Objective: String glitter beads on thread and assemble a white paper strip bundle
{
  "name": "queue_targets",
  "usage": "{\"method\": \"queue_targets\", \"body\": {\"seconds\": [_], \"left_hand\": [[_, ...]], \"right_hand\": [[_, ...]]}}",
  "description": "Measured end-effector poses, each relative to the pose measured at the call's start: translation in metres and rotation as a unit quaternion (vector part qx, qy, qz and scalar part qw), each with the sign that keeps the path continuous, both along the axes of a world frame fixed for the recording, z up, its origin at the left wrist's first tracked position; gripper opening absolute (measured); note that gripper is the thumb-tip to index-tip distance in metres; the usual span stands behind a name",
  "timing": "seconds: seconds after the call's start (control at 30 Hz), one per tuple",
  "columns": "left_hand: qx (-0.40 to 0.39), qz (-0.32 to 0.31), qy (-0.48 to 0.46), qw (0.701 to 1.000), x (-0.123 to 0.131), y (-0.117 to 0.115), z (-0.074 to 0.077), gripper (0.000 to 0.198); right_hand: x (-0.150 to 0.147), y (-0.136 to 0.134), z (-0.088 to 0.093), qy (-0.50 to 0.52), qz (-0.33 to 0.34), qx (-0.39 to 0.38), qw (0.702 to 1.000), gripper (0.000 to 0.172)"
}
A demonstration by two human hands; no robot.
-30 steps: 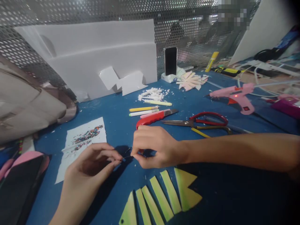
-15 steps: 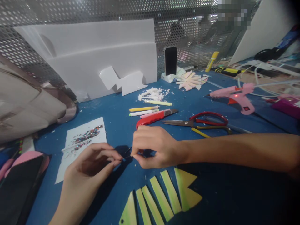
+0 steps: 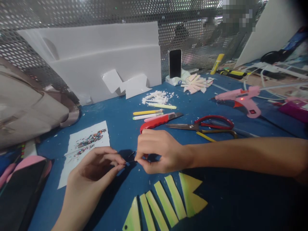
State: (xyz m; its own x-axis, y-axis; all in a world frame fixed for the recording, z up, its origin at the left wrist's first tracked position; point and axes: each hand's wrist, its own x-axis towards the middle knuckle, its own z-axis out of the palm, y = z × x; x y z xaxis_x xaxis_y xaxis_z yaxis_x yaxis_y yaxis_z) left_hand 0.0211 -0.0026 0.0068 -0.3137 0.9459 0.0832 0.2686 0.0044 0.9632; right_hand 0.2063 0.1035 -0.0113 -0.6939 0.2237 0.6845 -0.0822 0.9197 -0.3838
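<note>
My left hand (image 3: 96, 168) and my right hand (image 3: 157, 150) meet low over the blue table (image 3: 120, 125), both pinched on a thin dark piece (image 3: 130, 162) too small to name. Just below them lie several yellow-green paper strips (image 3: 163, 202) in a fan, with a notched tail-shaped piece (image 3: 191, 194) at their right end. A white sheet with a heap of coloured glitter (image 3: 84, 142) lies left of my left hand. A red utility knife (image 3: 156, 122) sits just beyond my right hand.
Red-handled scissors (image 3: 207, 125), a few markers (image 3: 148, 112), white paper scraps (image 3: 156, 96), a pink glue gun (image 3: 240, 98), an upright phone (image 3: 175, 62) and white foam boards (image 3: 101, 61) stand further back. A dark tablet (image 3: 16, 192) lies at the left edge.
</note>
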Motion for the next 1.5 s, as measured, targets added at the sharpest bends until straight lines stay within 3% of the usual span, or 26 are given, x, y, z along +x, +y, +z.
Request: {"method": "queue_targets", "body": {"seconds": [1.13,1.33,1.5], "left_hand": [[-0.009,-0.008,-0.011,1.0,-0.002,-0.001,0.0,0.021],[0.009,-0.038,0.07,0.997,-0.011,-0.001,-0.007,0.018],[-0.02,-0.072,0.1,0.992,-0.015,0.0,-0.01,0.018]], "right_hand": [[-0.001,0.001,0.0,-0.032,-0.007,0.007,0.999,0.012],[-0.003,0.0,-0.001,-0.06,-0.023,0.034,0.997,0.014],[-0.005,-0.001,-0.003,-0.073,-0.018,0.081,0.994,0.012]]}}
